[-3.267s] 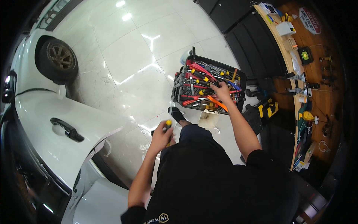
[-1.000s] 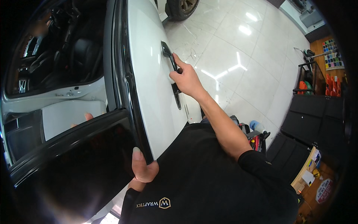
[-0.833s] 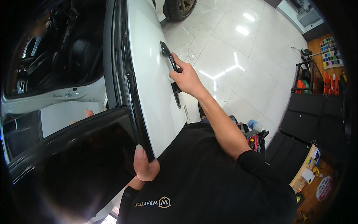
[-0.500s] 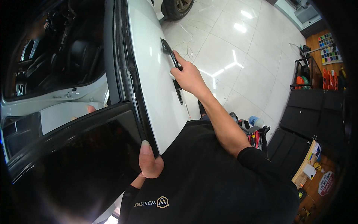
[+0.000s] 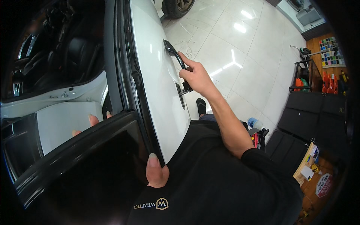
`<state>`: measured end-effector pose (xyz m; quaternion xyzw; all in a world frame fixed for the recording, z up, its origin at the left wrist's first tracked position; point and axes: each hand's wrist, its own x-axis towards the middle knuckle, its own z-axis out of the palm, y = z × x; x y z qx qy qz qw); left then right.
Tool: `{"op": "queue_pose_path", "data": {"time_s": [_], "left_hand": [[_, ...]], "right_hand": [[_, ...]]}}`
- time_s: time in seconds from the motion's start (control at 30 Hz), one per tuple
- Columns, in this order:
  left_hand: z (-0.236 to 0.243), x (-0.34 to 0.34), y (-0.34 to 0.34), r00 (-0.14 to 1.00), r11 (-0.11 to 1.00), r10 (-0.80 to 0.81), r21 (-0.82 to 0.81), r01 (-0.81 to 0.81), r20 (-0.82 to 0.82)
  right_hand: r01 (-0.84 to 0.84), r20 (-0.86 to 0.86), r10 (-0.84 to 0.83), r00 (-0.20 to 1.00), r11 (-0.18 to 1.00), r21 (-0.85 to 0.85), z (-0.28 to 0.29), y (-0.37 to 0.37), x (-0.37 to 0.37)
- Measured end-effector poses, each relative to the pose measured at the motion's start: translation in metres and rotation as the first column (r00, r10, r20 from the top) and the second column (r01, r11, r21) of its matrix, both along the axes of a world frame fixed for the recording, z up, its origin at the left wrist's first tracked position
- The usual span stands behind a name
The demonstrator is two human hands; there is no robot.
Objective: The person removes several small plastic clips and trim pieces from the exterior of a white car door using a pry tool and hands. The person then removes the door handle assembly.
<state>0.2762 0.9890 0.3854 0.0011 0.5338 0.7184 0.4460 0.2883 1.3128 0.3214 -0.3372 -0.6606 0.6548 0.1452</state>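
A white car door (image 5: 159,101) with black trim (image 5: 137,80) stands in front of me. My right hand (image 5: 195,77) is closed round its black door handle (image 5: 172,48). The handle's near end stands away from the door skin, with a bracket showing in the gap. My left hand (image 5: 157,174) holds the door's near rear edge, the thumb pressed on the black window frame (image 5: 75,144). Several fingertips show over the frame's far side; the rest of that hand is hidden behind the dark door window (image 5: 86,172).
At the left is the car's interior with a dark seat (image 5: 80,50). A car wheel (image 5: 179,7) stands on the glossy tiled floor (image 5: 240,48). Right of me are a tool caddy (image 5: 258,137), a pale bottle (image 5: 255,123), black cabinets (image 5: 303,112) and a wire-framed cart (image 5: 303,77).
The handle's near end has come outward from the door with my right hand, and its bracket now shows. More left fingertips show over the frame. The view has shifted slightly.
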Motion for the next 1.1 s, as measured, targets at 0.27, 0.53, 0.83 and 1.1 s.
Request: {"op": "queue_pose_path", "data": {"time_s": [0.27,0.53,0.83,1.1], "left_hand": [[0.012,0.001,0.004,0.995,0.996,0.087,0.032,-0.089,0.043],[0.011,-0.024,-0.011,0.964,0.965,0.237,0.085,-0.248,0.124],[0.03,0.008,0.027,0.965,0.977,0.215,0.037,-0.212,-0.149],[0.05,0.012,0.059,0.956,0.995,0.099,0.015,-0.098,-0.275]], "right_hand": [[0.024,-0.039,-0.022,0.999,0.999,0.045,0.006,0.001,-0.004],[0.083,-0.139,-0.09,0.986,0.995,-0.057,-0.005,-0.014,-0.005],[-0.008,-0.092,-0.003,0.996,0.994,-0.113,0.005,-0.014,-0.009],[-0.024,-0.043,0.017,0.999,0.985,-0.169,0.01,-0.004,-0.006]]}}
